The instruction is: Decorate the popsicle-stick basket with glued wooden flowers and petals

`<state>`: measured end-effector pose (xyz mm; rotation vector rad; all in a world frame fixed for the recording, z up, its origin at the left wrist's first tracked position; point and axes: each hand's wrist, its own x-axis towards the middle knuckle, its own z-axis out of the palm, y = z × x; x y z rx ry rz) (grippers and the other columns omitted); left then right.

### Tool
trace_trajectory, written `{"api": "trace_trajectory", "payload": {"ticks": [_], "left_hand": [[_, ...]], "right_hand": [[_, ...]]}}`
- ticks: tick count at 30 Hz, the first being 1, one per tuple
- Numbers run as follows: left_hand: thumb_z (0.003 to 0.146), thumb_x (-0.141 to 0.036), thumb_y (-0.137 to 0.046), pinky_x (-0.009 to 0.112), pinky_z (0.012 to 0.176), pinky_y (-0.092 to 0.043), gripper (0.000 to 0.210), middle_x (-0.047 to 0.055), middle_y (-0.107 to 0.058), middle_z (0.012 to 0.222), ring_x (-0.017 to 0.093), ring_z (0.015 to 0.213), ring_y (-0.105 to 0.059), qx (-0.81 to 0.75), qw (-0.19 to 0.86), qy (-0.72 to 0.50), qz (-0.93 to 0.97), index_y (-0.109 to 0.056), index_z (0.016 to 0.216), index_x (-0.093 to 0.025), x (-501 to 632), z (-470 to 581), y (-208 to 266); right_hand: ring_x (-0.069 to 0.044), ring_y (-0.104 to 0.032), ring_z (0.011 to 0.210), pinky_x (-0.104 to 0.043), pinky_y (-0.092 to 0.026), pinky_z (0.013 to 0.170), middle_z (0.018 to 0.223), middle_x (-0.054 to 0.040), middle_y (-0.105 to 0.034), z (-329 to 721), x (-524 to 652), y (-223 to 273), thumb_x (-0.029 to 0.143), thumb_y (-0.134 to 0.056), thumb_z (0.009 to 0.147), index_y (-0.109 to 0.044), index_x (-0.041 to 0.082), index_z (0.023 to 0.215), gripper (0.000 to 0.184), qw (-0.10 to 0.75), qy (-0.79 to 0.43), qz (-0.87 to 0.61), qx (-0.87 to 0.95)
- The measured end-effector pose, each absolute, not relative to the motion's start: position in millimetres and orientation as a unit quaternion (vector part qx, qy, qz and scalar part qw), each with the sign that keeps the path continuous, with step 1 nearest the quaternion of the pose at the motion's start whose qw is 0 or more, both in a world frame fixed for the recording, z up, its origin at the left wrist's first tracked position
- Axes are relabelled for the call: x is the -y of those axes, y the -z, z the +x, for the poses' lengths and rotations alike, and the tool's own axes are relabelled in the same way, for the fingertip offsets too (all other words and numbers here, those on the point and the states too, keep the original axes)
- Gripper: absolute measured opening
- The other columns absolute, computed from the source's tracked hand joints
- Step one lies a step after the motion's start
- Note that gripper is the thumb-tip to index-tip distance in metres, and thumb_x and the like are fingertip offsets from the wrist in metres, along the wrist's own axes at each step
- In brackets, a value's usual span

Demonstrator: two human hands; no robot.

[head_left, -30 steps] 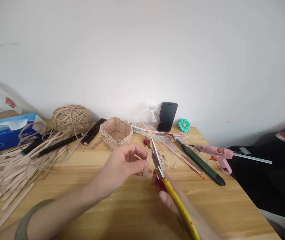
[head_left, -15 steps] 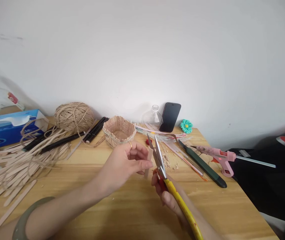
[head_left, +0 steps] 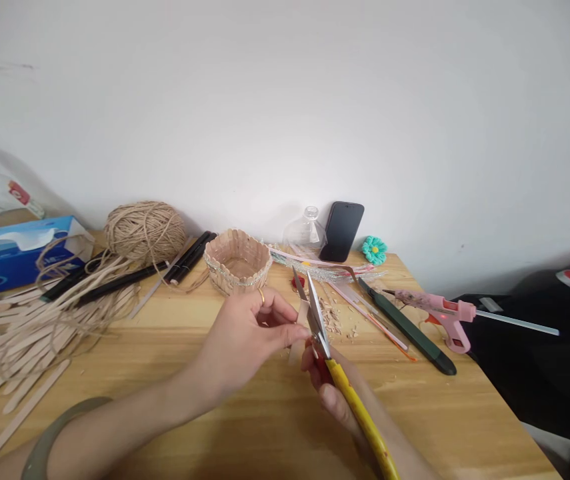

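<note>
Between its thumb and fingers, my left hand (head_left: 259, 330) pinches a short piece of craft stick (head_left: 303, 312), held nearly upright. My right hand (head_left: 332, 387) grips scissors (head_left: 347, 387) with yellow and red handles. Their blades point up and away, a little apart, and the stick's top edge is right at them; whether they touch it I cannot tell. Behind my left hand stands a small basket (head_left: 237, 260) made of wooden stick pieces, with a silvery trim around it. Small wood chips (head_left: 333, 317) lie on the table just beyond the scissors.
At left are loose craft sticks (head_left: 29, 360), a twine ball (head_left: 145, 230), black markers (head_left: 192, 259) and a blue tissue box (head_left: 19, 257). To the right lie a green-handled knife (head_left: 407, 327) and a pink glue gun (head_left: 439, 310). A phone (head_left: 343, 230) leans against the wall by a teal flower (head_left: 375, 249).
The stick piece has come slightly closer to the scissors, its top now at the blades. My left hand has shifted a little right. The view has turned slightly.
</note>
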<state>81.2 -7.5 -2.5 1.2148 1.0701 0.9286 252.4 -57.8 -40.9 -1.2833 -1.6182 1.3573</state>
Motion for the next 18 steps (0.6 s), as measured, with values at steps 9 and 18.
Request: {"api": "trace_trajectory", "payload": {"ticks": [9, 18], "left_hand": [[0.062, -0.023, -0.072, 0.023, 0.055, -0.043, 0.017, -0.004, -0.060, 0.058, 0.010, 0.056, -0.053, -0.456, 0.615, -0.398, 0.505, -0.057, 0.063, -0.016, 10.4, 83.2, 2.8], [0.060, -0.018, -0.072, 0.021, 0.053, -0.046, 0.018, -0.005, -0.059, 0.054, 0.008, 0.051, -0.054, -0.439, 0.661, -0.405, 0.455, -0.055, 0.061, -0.016, 10.0, 85.9, -0.3]], "right_hand": [[-0.019, -0.046, 0.073, -0.030, -0.041, 0.067, 0.079, -0.0034, -0.050, 250.4, 60.4, 37.2, 0.073, -0.045, 0.073, -0.053, 0.021, 0.088, 0.055, 0.325, -0.507, -0.497, 0.625], [-0.017, -0.040, 0.069, -0.028, -0.035, 0.062, 0.075, -0.0013, -0.045, 247.5, 58.7, 35.8, 0.072, -0.043, 0.076, -0.048, 0.020, 0.084, 0.052, 0.322, -0.508, -0.480, 0.639]]}}
